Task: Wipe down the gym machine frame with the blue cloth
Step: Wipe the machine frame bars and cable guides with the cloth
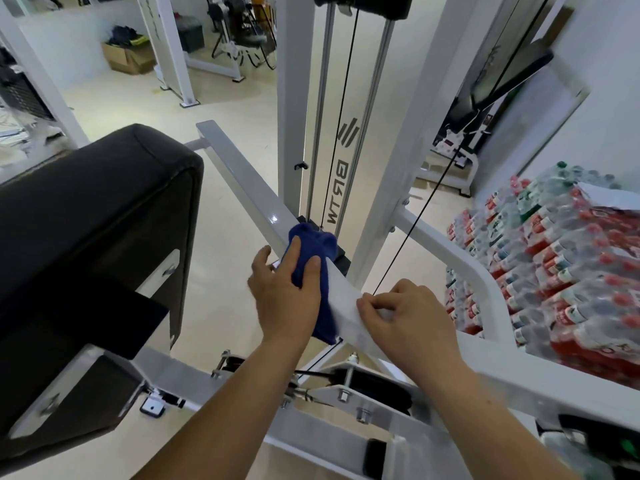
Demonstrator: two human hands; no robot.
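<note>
Cloth [313,252] under left hand [282,296], on frame [242,171]

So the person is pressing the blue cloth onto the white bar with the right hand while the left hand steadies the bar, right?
Not quite: the hands are swapped. The head view shows the left hand pressing the blue cloth onto the white bar, while the right hand steadies the bar.

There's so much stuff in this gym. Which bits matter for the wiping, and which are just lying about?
In the job:
blue cloth
white frame bar
left hand
right hand

Just lying about:
packs of bottled water
cardboard box
black pad
</note>
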